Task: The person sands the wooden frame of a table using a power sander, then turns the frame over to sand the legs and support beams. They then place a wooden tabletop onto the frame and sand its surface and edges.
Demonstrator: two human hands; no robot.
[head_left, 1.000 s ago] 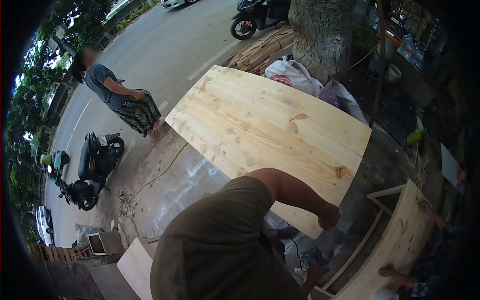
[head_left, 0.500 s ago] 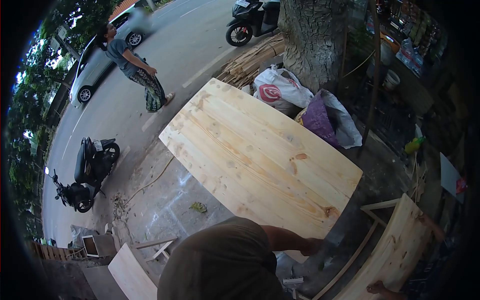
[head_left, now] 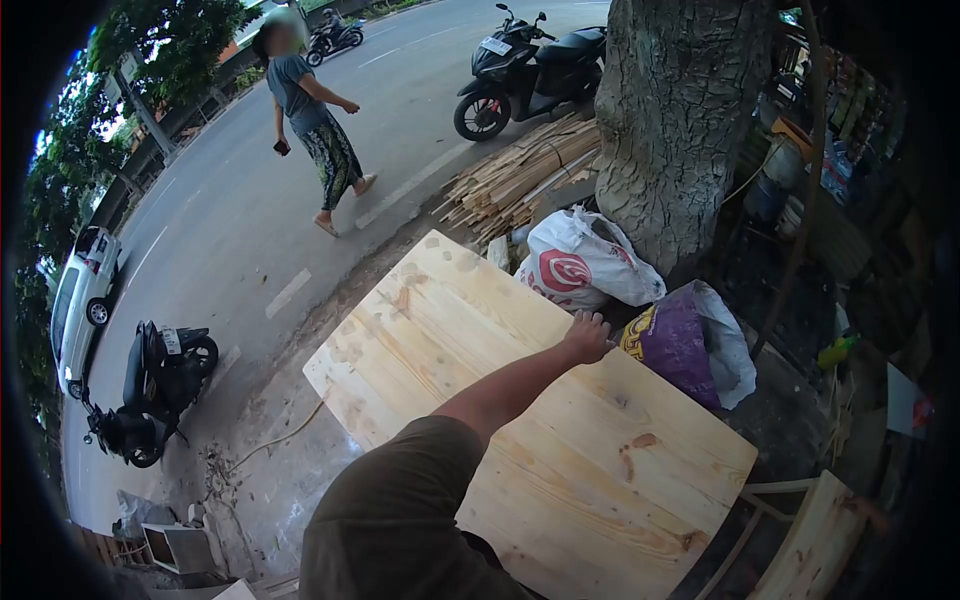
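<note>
A pale wooden tabletop [head_left: 590, 470] with knots and joined planks lies broad side up across the middle of the head view. My left arm, in a dark sleeve, stretches over it. At its far long edge is my left hand [head_left: 587, 338], with the fingers bent over the rim and gripping it. The hand's underside is hidden. My right hand is out of view. Close beyond the gripped edge stand a white sack [head_left: 585, 262] with a red print and a purple sack [head_left: 675, 345].
A tree trunk [head_left: 665, 150] and a pile of wood strips [head_left: 525, 170] lie beyond the tabletop. Another wooden board [head_left: 815, 540] is at the lower right, with a blurred hand [head_left: 870, 515] near it. A person [head_left: 305, 110] walks on the road; a parked scooter [head_left: 160, 390] stands left.
My left hand has gone from the tabletop's near right end to its far long edge. The view has shifted, and the walking person and the white car have moved along the road.
</note>
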